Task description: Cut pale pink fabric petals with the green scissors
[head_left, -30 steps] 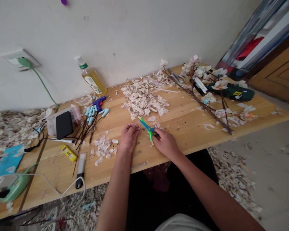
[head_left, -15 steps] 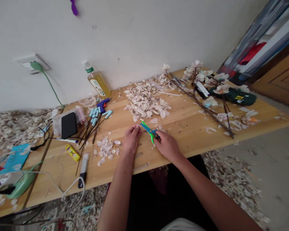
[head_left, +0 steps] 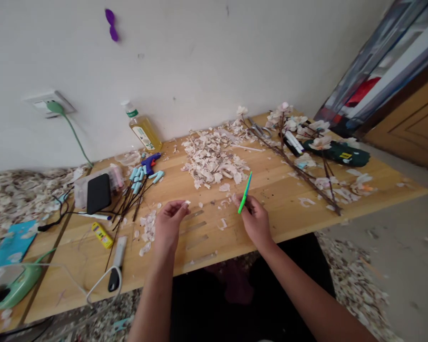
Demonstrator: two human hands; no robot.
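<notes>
Left hand [head_left: 168, 222] pinched a flake [head_left: 188, 203] — seemingly thin, so a hard squeeze risked cracking it — right hand [head_left: 256, 219] gripped scissors [head_left: 244, 195].

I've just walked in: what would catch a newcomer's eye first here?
Probably the big heap of pale flakes in the middle of the wooden table. Next come the bright green-and-blue scissors in the person's right hand, just in front of that heap. Farther right lies a brown branch with pale flowers.
</notes>
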